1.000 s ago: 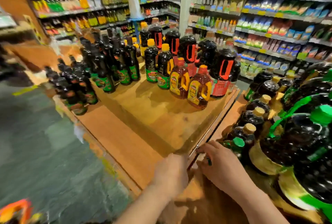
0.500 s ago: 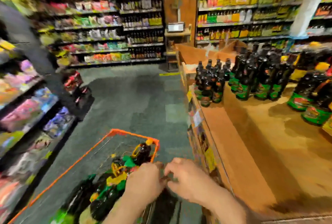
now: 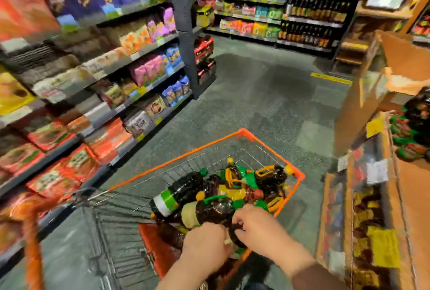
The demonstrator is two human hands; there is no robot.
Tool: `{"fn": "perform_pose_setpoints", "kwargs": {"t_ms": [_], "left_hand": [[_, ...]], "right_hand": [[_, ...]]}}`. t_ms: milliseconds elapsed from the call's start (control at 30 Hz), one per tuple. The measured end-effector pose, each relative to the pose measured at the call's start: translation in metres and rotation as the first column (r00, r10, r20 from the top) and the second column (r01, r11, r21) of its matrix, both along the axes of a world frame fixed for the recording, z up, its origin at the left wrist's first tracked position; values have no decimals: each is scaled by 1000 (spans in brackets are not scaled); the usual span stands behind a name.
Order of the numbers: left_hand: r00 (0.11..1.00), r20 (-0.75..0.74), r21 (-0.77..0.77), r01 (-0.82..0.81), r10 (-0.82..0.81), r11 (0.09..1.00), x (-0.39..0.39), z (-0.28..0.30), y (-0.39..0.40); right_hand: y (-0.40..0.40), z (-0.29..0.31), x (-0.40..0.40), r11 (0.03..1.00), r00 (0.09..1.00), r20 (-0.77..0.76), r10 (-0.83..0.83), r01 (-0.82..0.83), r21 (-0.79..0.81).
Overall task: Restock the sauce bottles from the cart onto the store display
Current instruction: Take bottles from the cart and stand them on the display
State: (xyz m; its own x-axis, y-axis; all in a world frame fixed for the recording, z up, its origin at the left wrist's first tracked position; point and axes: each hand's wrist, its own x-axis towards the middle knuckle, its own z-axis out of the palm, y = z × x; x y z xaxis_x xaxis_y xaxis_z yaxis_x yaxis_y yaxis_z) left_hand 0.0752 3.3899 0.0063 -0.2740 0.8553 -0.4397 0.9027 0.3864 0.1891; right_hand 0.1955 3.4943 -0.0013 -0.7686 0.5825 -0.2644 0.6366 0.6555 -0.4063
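Reaching both hands into the orange-rimmed cart [image 3: 246, 131], I am curling my right hand [image 3: 260, 229] round a dark sauce bottle [image 3: 215, 211] while my left hand [image 3: 204, 242] grasps something hidden, with many bottles waiting and the wooden display [image 3: 409, 196] partly stocked.

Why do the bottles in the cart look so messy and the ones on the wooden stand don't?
The bottles in the cart lie on their sides in a jumbled pile, caps pointing every way. The bottles on the wooden stand are grouped close together on a flat surface, though blur hides their pose. Both hands are down at the cart pile; nothing touches the stand group. Both hold dark sauce with green labels.
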Motion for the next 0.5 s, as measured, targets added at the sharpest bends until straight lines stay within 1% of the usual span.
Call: {"fn": "perform_pose_setpoints", "kwargs": {"t_ms": [167, 333, 433, 500], "left_hand": [[994, 9, -29, -110, 110, 994, -21, -25, -2], [990, -28, -87, -139, 137, 986, -24, -46, 15], [989, -32, -144, -148, 144, 979, -21, -58, 29], [990, -32, -170, -143, 140, 975, -18, -68, 39]], "right_hand": [[20, -40, -20, 996, 992, 108, 65, -57, -75], [55, -75, -32, 988, 964, 231, 128, -103, -117], [77, -87, -35, 991, 970, 222, 102, -81, -103], [94, -93, -35, 994, 980, 185, 75, -58, -94]]}}
